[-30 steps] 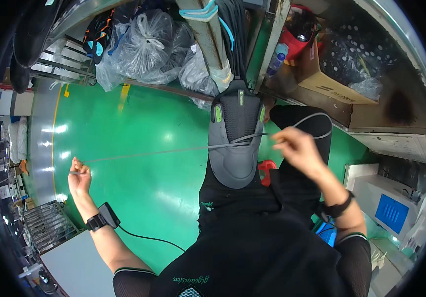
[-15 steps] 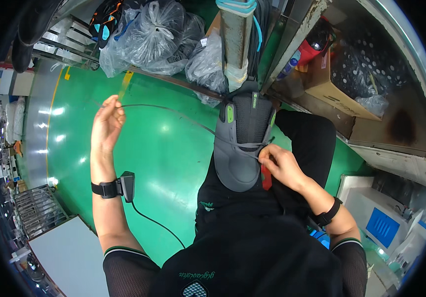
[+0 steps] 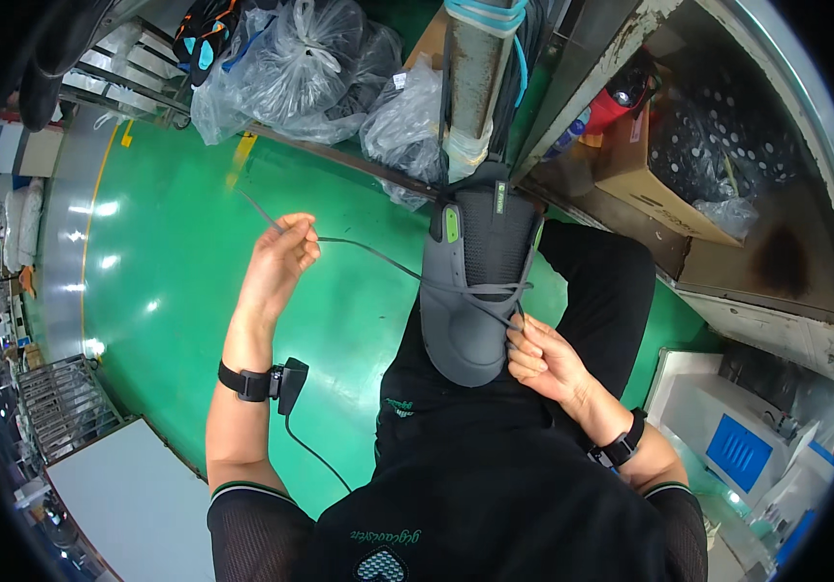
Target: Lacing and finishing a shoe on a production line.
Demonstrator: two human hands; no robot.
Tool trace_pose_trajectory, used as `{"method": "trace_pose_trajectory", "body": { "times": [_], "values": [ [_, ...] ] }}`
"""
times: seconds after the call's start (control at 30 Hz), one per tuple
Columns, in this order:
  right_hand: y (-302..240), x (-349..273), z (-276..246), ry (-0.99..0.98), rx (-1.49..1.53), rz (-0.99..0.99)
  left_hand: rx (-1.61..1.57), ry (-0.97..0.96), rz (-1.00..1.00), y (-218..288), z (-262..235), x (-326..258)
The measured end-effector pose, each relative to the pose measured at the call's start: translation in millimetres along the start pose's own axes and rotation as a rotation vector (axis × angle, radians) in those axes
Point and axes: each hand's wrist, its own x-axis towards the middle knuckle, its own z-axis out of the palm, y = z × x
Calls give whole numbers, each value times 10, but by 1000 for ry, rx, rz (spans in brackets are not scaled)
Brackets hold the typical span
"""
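A dark grey shoe (image 3: pixel 463 335) rests on my lap with its toe toward me and its black mesh tongue (image 3: pixel 491 238) showing. Its grey shoelace (image 3: pixel 375 254) crosses near the toe end of the opening and runs out to the left. My left hand (image 3: pixel 284 254) pinches that long stretch, well away from the shoe, with the loose end sticking out beyond the fingers. Close against the right side of the shoe, my right hand (image 3: pixel 545 357) has its fingers closed on the lace by the lower eyelets. Green patches mark the shoe's upper sides.
Clear plastic bags (image 3: pixel 305 73) lie on a low rack ahead. A metal post (image 3: pixel 473 82) with blue cord stands just beyond the shoe. On the right, a shelf holds an open cardboard box (image 3: pixel 645 179). A white machine (image 3: pixel 727 427) sits at lower right.
My left hand has moved right, nearer the shoe, and the lace now sags less evenly. My right hand has dropped slightly, and the red thing beside it is no longer visible.
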Motion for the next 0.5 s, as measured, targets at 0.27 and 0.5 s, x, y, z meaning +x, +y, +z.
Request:
{"method": "trace_pose_trajectory", "body": {
  "times": [0.27, 0.5],
  "values": [
    [-215, 160, 52, 324, -567, -180, 35, 175, 10, 75, -484, -190],
    [-9, 442, -315, 594, -996, -703, 46, 358, 117, 311, -1422, -36]
  ]
}}
